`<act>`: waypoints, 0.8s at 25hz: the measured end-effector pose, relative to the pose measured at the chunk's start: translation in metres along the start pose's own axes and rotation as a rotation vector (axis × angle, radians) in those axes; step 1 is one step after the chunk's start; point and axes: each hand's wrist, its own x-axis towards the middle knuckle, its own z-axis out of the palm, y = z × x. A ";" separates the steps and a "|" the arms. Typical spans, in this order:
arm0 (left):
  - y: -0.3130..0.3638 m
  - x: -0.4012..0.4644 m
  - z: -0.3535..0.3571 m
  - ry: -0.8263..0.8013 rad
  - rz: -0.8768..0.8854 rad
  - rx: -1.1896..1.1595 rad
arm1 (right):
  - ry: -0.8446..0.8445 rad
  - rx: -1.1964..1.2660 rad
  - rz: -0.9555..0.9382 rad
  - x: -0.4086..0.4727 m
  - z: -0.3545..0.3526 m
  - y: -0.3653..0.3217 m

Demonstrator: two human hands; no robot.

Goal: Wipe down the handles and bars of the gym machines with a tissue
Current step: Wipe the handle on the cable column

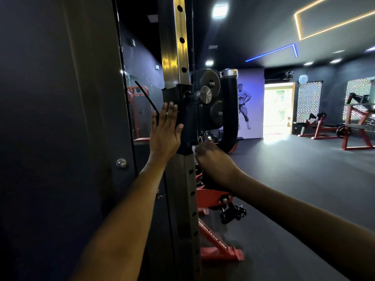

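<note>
Right hand (211, 157): fingers curled round a small white tissue (193, 148), only a scrap showing at the fingertips, pressed at the lower right edge of the black sliding collar (187, 122) on the upright post (178, 57).

Left hand (165, 130): fingers straight and together, palm flat on the collar's left face, thumb against its front. Holding nothing; looks like bracing.

Key relation: post's long axis runs vertical; tissue sits at the collar's bottom, so unwiped collar and the padded black handle (229, 110) lie up and right of the fingers. Right hand is nearer the handle.

Writing: white letters on the red base frame (219, 240), upside down, partly readable, perhaps "RN FITNESS"; uncertain.
</note>
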 end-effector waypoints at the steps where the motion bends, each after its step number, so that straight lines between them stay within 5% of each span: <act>1: 0.001 0.000 0.000 0.002 -0.011 -0.001 | 0.108 0.002 -0.078 -0.024 0.014 0.005; 3: 0.002 0.000 0.001 0.009 -0.029 0.000 | 0.211 0.271 0.056 -0.062 0.042 0.010; 7: 0.004 -0.002 0.003 0.002 -0.036 0.019 | 0.275 1.791 1.179 -0.043 0.055 0.004; 8: 0.005 -0.002 0.003 -0.004 -0.034 0.026 | 0.261 2.126 1.322 -0.025 0.057 0.002; 10: 0.003 -0.003 0.002 -0.025 -0.037 0.033 | 0.318 2.532 1.315 0.008 0.052 -0.007; 16: 0.003 -0.003 0.006 0.014 -0.046 0.041 | 0.364 2.944 1.263 -0.001 0.027 -0.002; 20: 0.005 -0.003 0.004 0.008 -0.046 0.031 | 0.295 2.815 1.268 0.014 0.026 -0.016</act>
